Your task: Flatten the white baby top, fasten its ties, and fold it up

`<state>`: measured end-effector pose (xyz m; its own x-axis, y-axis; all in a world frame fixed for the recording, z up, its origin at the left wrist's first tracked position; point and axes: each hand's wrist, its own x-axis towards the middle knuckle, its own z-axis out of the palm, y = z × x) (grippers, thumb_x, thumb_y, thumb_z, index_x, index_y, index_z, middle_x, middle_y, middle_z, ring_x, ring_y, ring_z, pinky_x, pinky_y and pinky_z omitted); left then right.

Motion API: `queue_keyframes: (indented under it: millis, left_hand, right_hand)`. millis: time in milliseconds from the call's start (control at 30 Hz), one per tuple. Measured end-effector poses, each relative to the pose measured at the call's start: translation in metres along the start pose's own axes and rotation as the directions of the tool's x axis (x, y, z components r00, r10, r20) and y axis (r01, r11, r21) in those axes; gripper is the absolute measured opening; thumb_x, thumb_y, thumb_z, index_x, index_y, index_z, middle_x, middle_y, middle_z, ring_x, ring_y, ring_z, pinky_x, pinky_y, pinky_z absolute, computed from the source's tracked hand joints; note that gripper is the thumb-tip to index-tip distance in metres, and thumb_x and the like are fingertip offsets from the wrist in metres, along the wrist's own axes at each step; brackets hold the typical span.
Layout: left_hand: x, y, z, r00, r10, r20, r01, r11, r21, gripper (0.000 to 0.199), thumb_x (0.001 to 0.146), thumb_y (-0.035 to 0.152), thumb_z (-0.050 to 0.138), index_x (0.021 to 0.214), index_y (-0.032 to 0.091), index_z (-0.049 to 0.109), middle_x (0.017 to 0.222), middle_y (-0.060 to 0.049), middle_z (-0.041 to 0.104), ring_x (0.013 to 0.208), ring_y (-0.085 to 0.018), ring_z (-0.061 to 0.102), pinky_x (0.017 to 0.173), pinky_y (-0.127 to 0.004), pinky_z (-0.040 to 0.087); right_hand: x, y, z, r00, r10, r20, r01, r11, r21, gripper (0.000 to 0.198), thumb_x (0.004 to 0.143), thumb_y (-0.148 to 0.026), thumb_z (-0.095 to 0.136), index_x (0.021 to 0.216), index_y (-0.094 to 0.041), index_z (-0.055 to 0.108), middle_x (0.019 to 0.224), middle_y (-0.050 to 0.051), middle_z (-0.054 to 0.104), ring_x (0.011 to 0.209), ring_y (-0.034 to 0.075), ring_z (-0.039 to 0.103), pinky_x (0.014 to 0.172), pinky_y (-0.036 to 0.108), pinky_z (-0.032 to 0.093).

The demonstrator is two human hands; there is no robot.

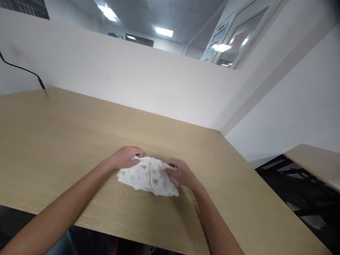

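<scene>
A small white cloth (142, 176) printed with little coloured figures hangs between my two hands, just above the wooden table (101, 198). It looks gathered along its top, with a vertical fold near the middle and a wavy lower edge. At its upper left corner, my left hand (126, 157) pinches the fabric. On the other side my right hand (182, 171) grips the upper right corner, fingers curled round a narrow folded end. Whether the cloth is a garment or a plain piece, I cannot tell.
Behind the table rises a white partition (138, 85), meeting a white wall (287, 95) at the right. A black cable (23, 68) runs down to the table's far left. Beyond the right edge stands another wooden surface (316, 163) with dark items beneath it.
</scene>
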<state>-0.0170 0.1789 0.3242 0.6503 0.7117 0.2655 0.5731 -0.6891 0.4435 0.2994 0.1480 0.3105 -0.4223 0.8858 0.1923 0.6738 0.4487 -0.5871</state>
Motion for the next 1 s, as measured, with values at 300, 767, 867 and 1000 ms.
queue_keyframes:
  millis: [300, 767, 867, 1000]
  left_hand:
    - [-0.001, 0.021, -0.008, 0.915, 0.270, -0.301, -0.168, 0.931, 0.324, 0.015, 0.090, 0.005, 0.050, 0.089, 0.018, 0.056, 0.100, -0.007, 0.062, 0.094, -0.022, 0.052, 0.083, -0.034, 0.034]
    - [0.006, -0.010, 0.037, 0.999, 0.020, 0.032, -0.018, 0.999, -0.042, 0.044, 0.096, 0.041, 0.054, 0.062, 0.018, 0.040, 0.061, 0.003, 0.044, 0.060, -0.012, 0.036, 0.062, -0.031, 0.022]
    - [0.009, -0.018, 0.046, 1.000, -0.005, -0.010, 0.004, 0.999, -0.034, 0.048, 0.097, 0.045, 0.054, 0.062, 0.018, 0.035, 0.060, 0.003, 0.039, 0.059, -0.011, 0.033, 0.062, -0.030, 0.021]
    - [0.010, -0.024, 0.050, 0.996, -0.064, -0.056, 0.052, 0.978, -0.201, 0.055, 0.095, 0.052, 0.057, 0.061, 0.018, 0.031, 0.059, 0.004, 0.032, 0.058, -0.010, 0.028, 0.059, -0.029, 0.021]
  right_hand:
    - [-0.008, -0.013, -0.016, 0.890, -0.268, -0.370, 0.218, 0.961, -0.171, 0.016, 0.088, -0.015, 0.058, 0.092, -0.022, 0.072, 0.088, 0.006, 0.063, 0.090, 0.023, 0.055, 0.081, 0.035, 0.042]
    - [-0.012, -0.001, -0.007, 0.979, 0.074, 0.189, -0.088, 0.994, 0.064, 0.032, 0.092, -0.039, 0.063, 0.068, -0.018, 0.070, 0.064, 0.001, 0.064, 0.061, 0.013, 0.049, 0.058, 0.027, 0.035]
    - [-0.012, 0.001, -0.006, 0.964, 0.118, 0.240, -0.156, 0.977, 0.146, 0.032, 0.092, -0.041, 0.063, 0.070, -0.018, 0.069, 0.067, 0.001, 0.067, 0.062, 0.014, 0.053, 0.059, 0.026, 0.038]
    - [-0.011, -0.002, -0.007, 0.937, 0.142, 0.319, -0.224, 0.946, 0.235, 0.029, 0.089, -0.039, 0.065, 0.070, -0.018, 0.068, 0.068, 0.002, 0.067, 0.063, 0.014, 0.055, 0.060, 0.026, 0.041]
